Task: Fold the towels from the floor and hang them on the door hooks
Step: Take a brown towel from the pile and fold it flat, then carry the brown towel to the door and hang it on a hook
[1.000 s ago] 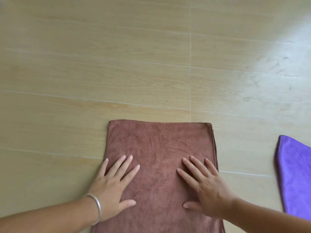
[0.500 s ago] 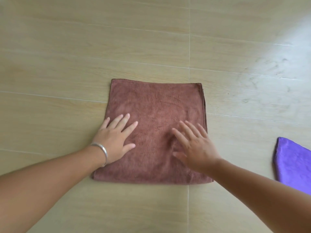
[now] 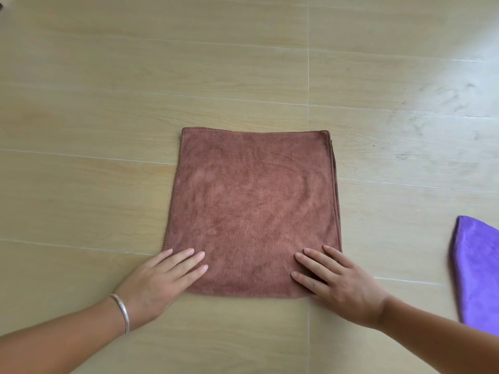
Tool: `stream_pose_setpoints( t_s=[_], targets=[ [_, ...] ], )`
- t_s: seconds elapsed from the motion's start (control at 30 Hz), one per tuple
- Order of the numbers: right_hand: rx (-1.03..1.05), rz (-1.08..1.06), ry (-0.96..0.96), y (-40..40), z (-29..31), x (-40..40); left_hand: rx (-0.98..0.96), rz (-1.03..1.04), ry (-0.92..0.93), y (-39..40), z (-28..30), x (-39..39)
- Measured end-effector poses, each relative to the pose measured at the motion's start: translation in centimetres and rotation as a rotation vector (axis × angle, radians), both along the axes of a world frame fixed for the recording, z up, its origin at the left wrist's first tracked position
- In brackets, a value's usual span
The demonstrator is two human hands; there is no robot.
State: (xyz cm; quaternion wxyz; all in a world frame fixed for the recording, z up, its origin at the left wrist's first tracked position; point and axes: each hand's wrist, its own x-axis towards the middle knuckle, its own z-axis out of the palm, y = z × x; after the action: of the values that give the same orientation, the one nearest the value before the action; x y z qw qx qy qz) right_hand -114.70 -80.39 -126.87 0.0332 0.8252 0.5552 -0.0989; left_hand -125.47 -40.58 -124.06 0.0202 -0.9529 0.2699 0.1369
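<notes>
Head view: a brown towel (image 3: 253, 211) lies flat on the wooden floor (image 3: 108, 103) in the middle of the frame, folded into a near-square whose slightly longer side runs from the bottom of the picture toward the top. Layered edges show along its right side, so the fold lines up there, and the bottom edge looks rounded, like a fold.

The left hand (image 3: 159, 279) lies flat with its fingers straight and slightly spread, fingertips resting on the towel's lower left corner while the palm sits on the floor just outside it. A silver bangle (image 3: 120, 311) is on that wrist. The right hand (image 3: 340, 279) mirrors it at the lower right corner, fingers straight and fanned, pressing the cloth down. Neither hand grips anything.

Both hands are at the near edge, and the whole towel stretches away from them toward the top of the frame. Any further fold would probably go along that axis, near edge carried to the far edge, and each hand is already beside its own corner, equally close. Picking the towel up would likewise start from these two corners.

A purple towel (image 3: 478, 271) lies at the lower right edge of the frame, well apart from the brown one and nearer the right hand. No door or hooks are in view.
</notes>
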Motion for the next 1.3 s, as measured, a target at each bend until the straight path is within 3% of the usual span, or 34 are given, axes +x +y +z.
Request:
stream_pose_setpoints(
  t_s=[0.1,0.23,0.33,0.53,0.77,1.0,1.3],
  targets=[
    [-0.062,-0.088,-0.003,0.5,1.4,-0.7,-0.001,0.037,-0.032,-0.8,0.9,0.1],
    [-0.143,-0.41,0.071,1.2,5.3,-2.5,0.001,0.194,0.053,-2.0,3.6,-0.4],
    [-0.182,-0.563,0.062,1.5,9.8,-2.3,-0.011,0.366,0.138,-2.3,7.6,0.1],
    [-0.185,-0.683,0.068,2.5,20.6,0.0,0.023,0.477,0.108,-2.3,18.5,3.4],
    [-0.122,-0.725,0.056,3.0,37.4,2.8,0.132,0.474,0.061,-1.3,34.9,6.3],
    [-0.021,-0.742,0.071,3.5,56.9,4.9,-0.088,0.427,-0.087,-0.9,55.2,6.8],
    [0.152,-0.769,-0.007,4.4,83.9,6.1,-0.025,0.48,-0.149,-0.4,81.3,8.8]
  ],
)
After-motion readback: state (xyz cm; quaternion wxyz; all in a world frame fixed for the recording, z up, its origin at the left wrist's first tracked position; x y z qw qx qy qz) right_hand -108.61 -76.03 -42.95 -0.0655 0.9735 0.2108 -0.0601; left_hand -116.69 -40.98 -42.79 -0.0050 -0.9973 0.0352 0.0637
